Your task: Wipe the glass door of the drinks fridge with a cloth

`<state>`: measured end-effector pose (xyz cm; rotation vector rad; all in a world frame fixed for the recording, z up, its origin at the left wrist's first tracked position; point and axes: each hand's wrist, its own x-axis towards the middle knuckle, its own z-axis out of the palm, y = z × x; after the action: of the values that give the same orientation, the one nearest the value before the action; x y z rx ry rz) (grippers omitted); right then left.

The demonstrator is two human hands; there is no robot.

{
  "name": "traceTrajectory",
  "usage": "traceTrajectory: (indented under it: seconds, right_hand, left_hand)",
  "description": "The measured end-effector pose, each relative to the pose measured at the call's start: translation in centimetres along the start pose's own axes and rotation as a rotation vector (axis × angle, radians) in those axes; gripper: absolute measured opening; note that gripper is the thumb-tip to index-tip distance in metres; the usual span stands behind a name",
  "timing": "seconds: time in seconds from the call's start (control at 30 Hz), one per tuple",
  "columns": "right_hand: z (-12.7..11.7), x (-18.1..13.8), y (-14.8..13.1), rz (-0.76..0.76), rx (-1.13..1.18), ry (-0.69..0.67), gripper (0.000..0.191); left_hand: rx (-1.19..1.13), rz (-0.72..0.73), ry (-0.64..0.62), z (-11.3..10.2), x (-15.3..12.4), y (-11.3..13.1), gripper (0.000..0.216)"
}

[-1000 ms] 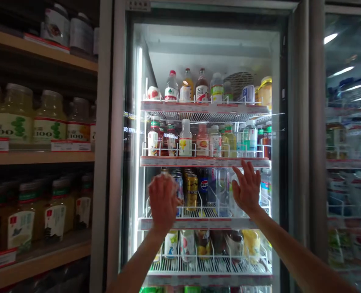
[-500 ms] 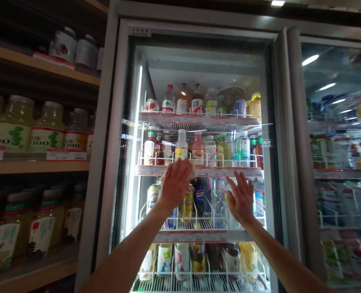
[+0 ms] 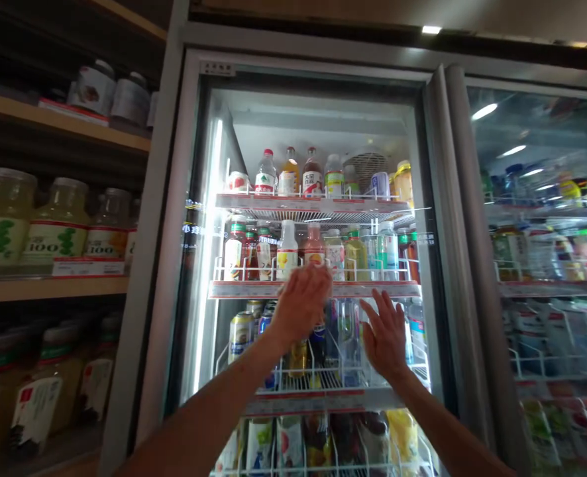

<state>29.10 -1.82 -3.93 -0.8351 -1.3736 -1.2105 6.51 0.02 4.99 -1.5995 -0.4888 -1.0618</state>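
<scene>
**Bare left hand (image 3: 303, 305) and bare right hand (image 3: 385, 334) raised before a tall, clear glass door (image 3: 318, 109)**

The door stands upright in front of the person, set in a grey metal frame (image 3: 440, 199) and covering a brightly lit drinks cooler. The left hand is at mid-height of the pane, back toward the viewer, fingers close together; it is blurred along its fingertips, so I cannot tell whether it grips anything. The right hand is near it, a little lower, open with fingers spread (whether either palm touches the glass cannot be told).

Behind the left hand's fingertips runs a white wire shelf with a red-edged price strip (image 3: 373, 289). On it stand a pink plastic bottle (image 3: 314, 242) and a white bottle with a yellow-patterned label (image 3: 287, 255). One shelf up is a clear bottle with a red cap (image 3: 266, 175); one shelf down, a white-and-gold metal can (image 3: 241, 331). A white vertical light strip (image 3: 209, 265) glows along the cooler's left side.

Further left, a pale wooden shelf (image 3: 20, 288) bears glass jars of pale yellow liquid (image 3: 57, 209). To the right is a second glass-fronted cooler (image 3: 536, 288), its upper pane streaked with reflected lights.
</scene>
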Motion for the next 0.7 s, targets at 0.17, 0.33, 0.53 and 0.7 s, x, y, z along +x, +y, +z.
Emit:
traceTrajectory:
  seconds: [0.17,0.33,0.53,0.7]
  right_hand:
    - [-0.1,0.1,0.0,-0.003,0.011,0.010,0.053]
    - [0.0,0.0,-0.1,-0.007,0.011,0.007,0.052]
    - [0.1,0.0,-0.1,-0.012,0.014,0.022,0.053]
    - [0.1,0.0,0.0,-0.012,0.001,0.004,0.051]
  left_hand:
    - [0.051,-0.191,0.056,-0.2,0.6,-2.1,0.049]
    - [0.028,0.004,0.048,-0.4,0.5,-2.8,0.049]
    - [0.109,-0.268,0.153,-0.4,1.1,-3.7,0.046]
    - [0.002,0.129,-0.035,0.5,2.2,-1.3,0.047]
